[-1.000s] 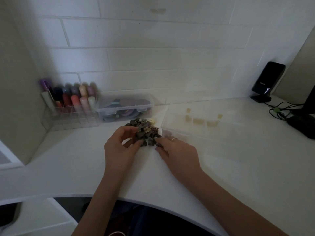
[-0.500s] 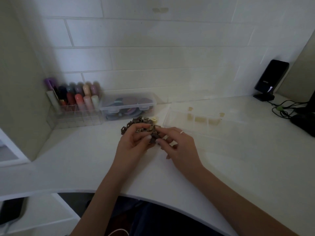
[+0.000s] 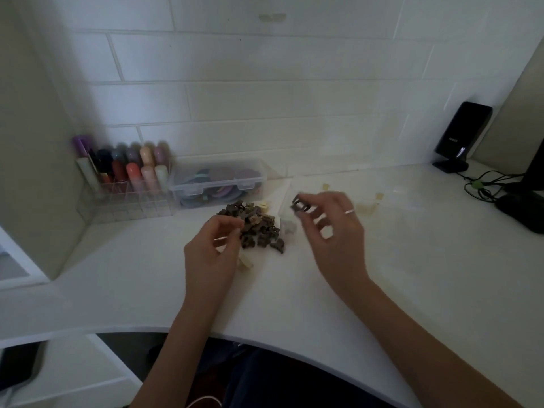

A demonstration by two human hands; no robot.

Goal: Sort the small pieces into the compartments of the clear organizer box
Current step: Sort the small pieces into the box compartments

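Pinching one dark piece [image 3: 298, 204], right hand [image 3: 332, 231] hovers beside the pile [image 3: 253, 225]; left hand [image 3: 212, 248] curled, touching it.

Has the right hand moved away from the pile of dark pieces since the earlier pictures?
Yes. The right hand has left the pile of dark pieces and gone rightward, over the near-left corner of the clear organizer box, pinching a dark piece.

At the left of the frame, a clear rack of coloured markers [image 3: 129, 169] stands against the tiled wall [image 3: 265, 83]. Just right of it sits a lidded clear box of round coloured pieces [image 3: 217, 184]. At the right edge, a black device on a stand [image 3: 460, 136] and tangled cables [image 3: 488, 184] rest on the white desk [image 3: 294, 304].
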